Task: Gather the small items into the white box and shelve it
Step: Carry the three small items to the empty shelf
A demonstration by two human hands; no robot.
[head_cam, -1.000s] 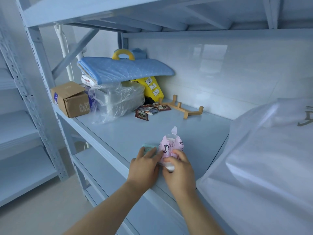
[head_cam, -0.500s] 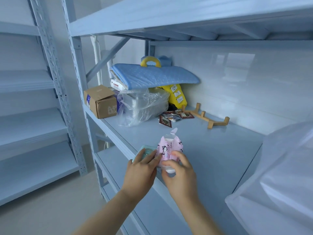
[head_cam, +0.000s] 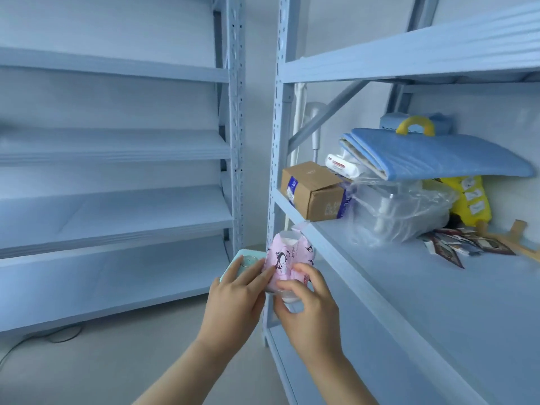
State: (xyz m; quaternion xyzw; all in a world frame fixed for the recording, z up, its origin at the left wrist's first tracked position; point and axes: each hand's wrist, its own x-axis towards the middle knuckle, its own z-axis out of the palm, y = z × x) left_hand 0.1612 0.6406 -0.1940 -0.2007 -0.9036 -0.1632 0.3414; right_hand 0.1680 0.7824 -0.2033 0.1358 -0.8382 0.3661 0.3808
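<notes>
1. Shelving rack [head_cam: 409, 302], pale blue metal. Its corner post stands directly behind the hands; its shelf runs off to the right of the right hand [head_cam: 309, 305].
2. Second rack [head_cam: 117, 206], same colour. It stands beyond and to the left of the left hand [head_cam: 233, 296], well apart.
3. Blue padded mat [head_cam: 438, 159], folded. It is far up and right of the hands, lying on top of the other stored goods.
4. Clear plastic bag [head_cam: 400, 211] round a clear container. It sits under the mat, above and right of the right hand.
5. Cardboard box [head_cam: 312, 190]. It sits at the shelf's front corner, straight above the hands, touching the plastic bag.
6. Yellow bag [head_cam: 470, 197]. It is at the far right, behind the plastic bag.
7. Hands, a pair. They are close together in the air just off the shelf's front edge, both on the gathered items.
8. Wooden stand [head_cam: 514, 232] and loose sachets [head_cam: 467, 247]. Both lie flat on the shelf, far right of the right hand.
9. Wipes pack [head_cam: 342, 165]. It is tucked under the mat's left end.
10. Pink packet [head_cam: 287, 258], cartoon-printed. The curled fingers of the right hand pinch it from below and in front; the left fingertips touch its side.
11. Mint-green case [head_cam: 242, 263]. It lies under the left hand's fingers and is held there; the thumb is hidden.
</notes>
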